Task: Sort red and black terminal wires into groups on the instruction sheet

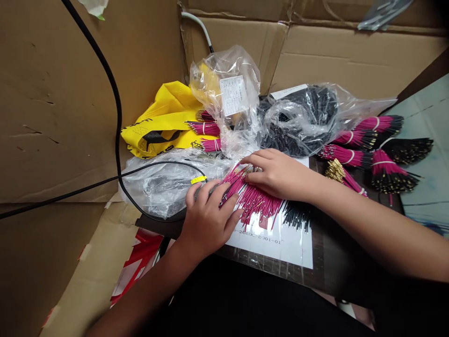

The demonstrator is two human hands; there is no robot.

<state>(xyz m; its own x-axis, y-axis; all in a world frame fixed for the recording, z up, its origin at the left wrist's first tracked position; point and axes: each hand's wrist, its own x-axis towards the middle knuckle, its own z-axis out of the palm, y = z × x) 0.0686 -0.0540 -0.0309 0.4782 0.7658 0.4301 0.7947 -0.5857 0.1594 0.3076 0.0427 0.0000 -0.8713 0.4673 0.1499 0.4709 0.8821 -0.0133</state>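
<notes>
A loose fanned pile of pink wires (261, 201) with metal-tipped ends lies on a white printed sheet (294, 248). My right hand (277, 173) reaches over the pile from the right, its fingers curled onto the wires. At the pile's left edge is my left hand (208, 217), its fingers spread and touching the wires or just beside them. Short black wires (297, 215) stick out beneath my right forearm. A clear plastic bag (157, 185) lies left of my left hand, with a black cable bearing a yellow tag (198, 179) across it.
Banded pink-and-black wire bundles (382, 168) lie on the right. Behind the pile are a bag of black wires (298, 117), a labelled clear bag (231, 93) and a yellow bag (168, 107). Cardboard walls (238, 47) enclose the back and left. A black cable (114, 93) hangs at left.
</notes>
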